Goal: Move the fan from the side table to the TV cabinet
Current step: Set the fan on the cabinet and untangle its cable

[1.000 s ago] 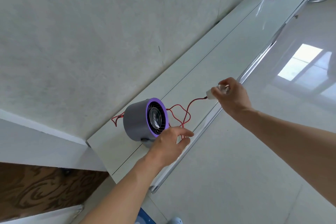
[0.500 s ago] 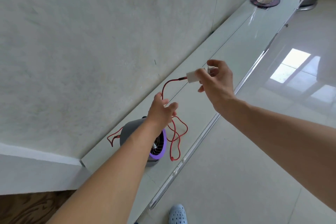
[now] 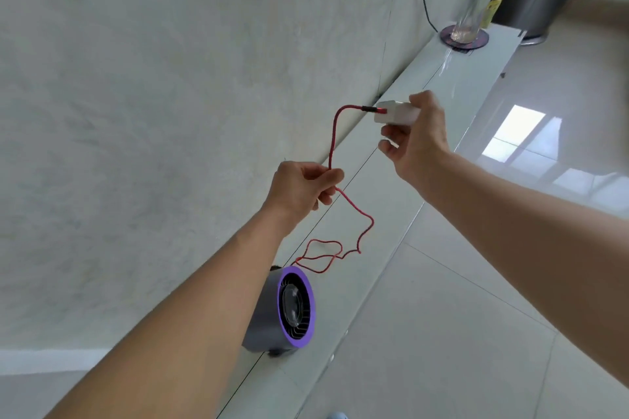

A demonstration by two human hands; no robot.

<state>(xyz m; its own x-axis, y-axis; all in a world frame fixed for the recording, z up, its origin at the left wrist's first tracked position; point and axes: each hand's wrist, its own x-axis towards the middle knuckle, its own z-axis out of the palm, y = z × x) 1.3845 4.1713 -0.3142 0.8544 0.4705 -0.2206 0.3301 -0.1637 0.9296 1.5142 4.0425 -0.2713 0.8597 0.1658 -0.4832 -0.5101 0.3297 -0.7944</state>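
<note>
Glossy white, the TV cabinet runs along a pale wall; the grey, purple-rimmed fan stands on its near end. The left hand pinches the red cord mid-run, the right hand grips its white plug. Far off, a glass vase stands on a dark coaster, contents unclear

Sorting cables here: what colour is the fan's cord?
The cord is red, clearest in the head view.
</note>
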